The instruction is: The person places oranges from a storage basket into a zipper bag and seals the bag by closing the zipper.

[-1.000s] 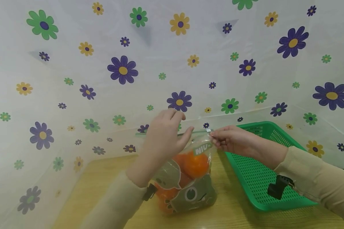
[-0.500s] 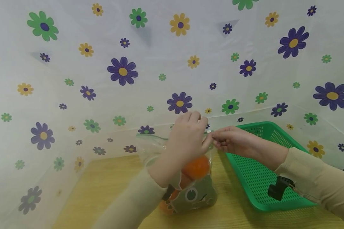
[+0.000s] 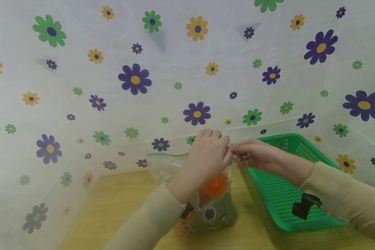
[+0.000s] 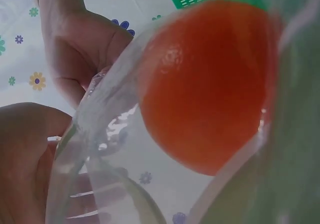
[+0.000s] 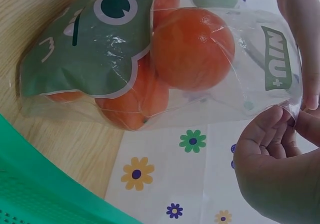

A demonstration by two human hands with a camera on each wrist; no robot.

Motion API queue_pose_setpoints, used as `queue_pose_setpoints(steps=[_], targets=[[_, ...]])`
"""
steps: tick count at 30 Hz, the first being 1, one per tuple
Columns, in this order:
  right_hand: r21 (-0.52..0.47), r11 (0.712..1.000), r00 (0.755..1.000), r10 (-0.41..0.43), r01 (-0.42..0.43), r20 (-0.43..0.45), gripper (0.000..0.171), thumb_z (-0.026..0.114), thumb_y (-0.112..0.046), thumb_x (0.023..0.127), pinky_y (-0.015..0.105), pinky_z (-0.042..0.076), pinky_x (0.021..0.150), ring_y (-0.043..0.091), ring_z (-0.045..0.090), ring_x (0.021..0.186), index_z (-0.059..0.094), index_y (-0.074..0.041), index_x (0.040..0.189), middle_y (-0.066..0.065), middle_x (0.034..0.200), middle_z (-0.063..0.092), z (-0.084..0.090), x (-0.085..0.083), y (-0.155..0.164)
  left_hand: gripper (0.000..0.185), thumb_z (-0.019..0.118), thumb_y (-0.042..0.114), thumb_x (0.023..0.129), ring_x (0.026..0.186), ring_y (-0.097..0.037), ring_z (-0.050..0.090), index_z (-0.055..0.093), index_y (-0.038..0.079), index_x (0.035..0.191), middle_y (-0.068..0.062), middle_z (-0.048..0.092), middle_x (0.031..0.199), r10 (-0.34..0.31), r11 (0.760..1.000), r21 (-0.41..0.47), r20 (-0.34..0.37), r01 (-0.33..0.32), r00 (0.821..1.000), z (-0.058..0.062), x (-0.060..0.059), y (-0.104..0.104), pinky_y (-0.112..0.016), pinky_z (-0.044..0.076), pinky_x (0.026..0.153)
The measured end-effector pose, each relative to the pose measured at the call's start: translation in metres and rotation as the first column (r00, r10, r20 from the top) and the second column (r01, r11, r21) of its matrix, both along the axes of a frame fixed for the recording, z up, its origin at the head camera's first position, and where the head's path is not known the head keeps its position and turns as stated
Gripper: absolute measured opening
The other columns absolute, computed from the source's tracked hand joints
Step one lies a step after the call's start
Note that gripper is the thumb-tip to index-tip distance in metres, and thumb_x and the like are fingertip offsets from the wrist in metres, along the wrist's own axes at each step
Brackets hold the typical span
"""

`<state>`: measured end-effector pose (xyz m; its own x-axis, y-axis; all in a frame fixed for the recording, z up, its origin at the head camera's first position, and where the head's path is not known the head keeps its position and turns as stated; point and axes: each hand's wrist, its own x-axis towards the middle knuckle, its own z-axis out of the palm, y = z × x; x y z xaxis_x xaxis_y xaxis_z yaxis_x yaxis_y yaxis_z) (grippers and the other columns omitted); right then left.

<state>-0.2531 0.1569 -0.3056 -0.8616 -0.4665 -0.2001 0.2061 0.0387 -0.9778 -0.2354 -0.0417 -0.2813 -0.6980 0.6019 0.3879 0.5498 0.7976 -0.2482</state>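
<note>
We pinch the top corner of the zip bag (image 3: 206,194) with our right hand (image 3: 253,154), while our left hand (image 3: 207,156) grips the seal strip right beside it, fingers curled over the rim. The bag stands upright on the wooden desk (image 3: 118,208), just left of the green basket (image 3: 278,194). To do this well, we judge it best to keep the corner anchored and the strip taut and level, so the fingers meet no folds. The film is thin, glossy and crinkled, printed with a green cartoon face; the oranges (image 5: 192,49) inside are round and finely dimpled. The basket is rigid perforated plastic, and a flowered sheet (image 3: 175,69) drapes behind.
</note>
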Motion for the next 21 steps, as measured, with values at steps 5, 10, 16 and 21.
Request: queue_pose_setpoints(steps=[5,10,16,21], targets=[[-0.003,1.000,1.000,-0.007,0.007,-0.004,0.035,0.048,-0.015,0.112,0.016,0.054,0.077,0.008,0.059,0.079,0.076,-0.017,0.093,-0.006,0.084,0.069,0.001,0.002,-0.001,0.023,0.058,0.033,0.108,0.103,-0.019,0.065,0.077,0.019,0.112,0.001,0.071,0.101,-0.024,0.999,0.021,-0.038,0.025,0.999,-0.002,-0.005,0.000,-0.033,0.054,0.099],[-0.032,0.999,1.000,-0.008,0.008,0.000,0.035,0.049,-0.013,0.111,0.017,0.056,0.078,0.008,0.062,0.080,0.078,-0.017,0.092,-0.006,0.086,0.072,0.001,0.004,-0.003,0.017,0.064,0.030,0.106,0.097,-0.018,0.066,0.078,0.019,0.109,0.002,0.073,0.099,-0.059,0.994,0.085,-0.034,0.061,0.998,-0.002,-0.008,-0.001,-0.029,0.054,0.090],[-0.037,0.999,1.000,-0.009,0.009,-0.005,0.035,0.049,-0.015,0.111,0.018,0.058,0.078,0.008,0.064,0.079,0.079,-0.016,0.093,-0.005,0.086,0.074,0.001,0.007,-0.005,0.011,0.068,0.024,0.102,0.093,-0.018,0.067,0.078,0.018,0.103,0.002,0.074,0.096,-0.102,0.983,0.147,-0.031,0.105,0.994,-0.006,-0.012,-0.003,-0.030,0.054,0.085],[0.010,0.999,0.999,-0.047,0.047,-0.022,0.033,0.049,-0.017,0.110,0.019,0.057,0.077,0.009,0.064,0.077,0.076,-0.014,0.092,-0.004,0.083,0.073,0.002,0.008,-0.006,0.012,0.068,0.026,0.100,0.094,-0.018,0.065,0.077,0.019,0.104,0.002,0.073,0.098,-0.096,0.985,0.139,-0.025,0.098,0.995,-0.007,-0.014,-0.004,-0.031,0.054,0.087]])
